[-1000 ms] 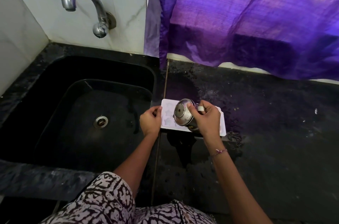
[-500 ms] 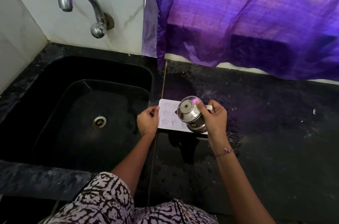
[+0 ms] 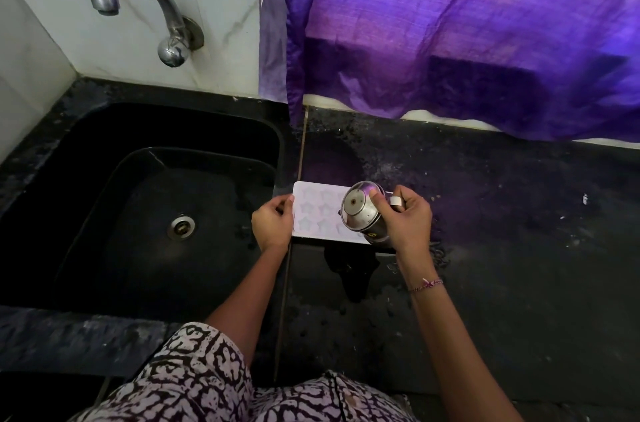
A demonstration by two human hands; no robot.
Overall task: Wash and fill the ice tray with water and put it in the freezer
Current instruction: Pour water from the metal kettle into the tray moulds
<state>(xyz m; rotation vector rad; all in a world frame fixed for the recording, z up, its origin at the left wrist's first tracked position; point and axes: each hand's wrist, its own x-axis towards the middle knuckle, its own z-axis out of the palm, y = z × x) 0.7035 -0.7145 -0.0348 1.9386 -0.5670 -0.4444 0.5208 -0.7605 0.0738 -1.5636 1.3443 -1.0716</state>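
A white ice tray (image 3: 317, 214) with star-shaped cells lies flat on the black counter, just right of the sink. My left hand (image 3: 272, 226) grips the tray's left edge. My right hand (image 3: 407, 224) holds a small steel jug (image 3: 362, 212), tilted over the tray's right half with its lidded top facing left. The jug and my right hand hide the tray's right end.
A black sink (image 3: 104, 131) with a metal drain (image 3: 180, 227) lies to the left, under a chrome tap (image 3: 138, 6) on the white tiled wall. A purple curtain (image 3: 467, 34) hangs behind the wet, speckled black counter (image 3: 519, 248).
The view has shifted slightly. My right hand has moved the tilted jug a little along the tray. My left hand stays at the tray's left edge.
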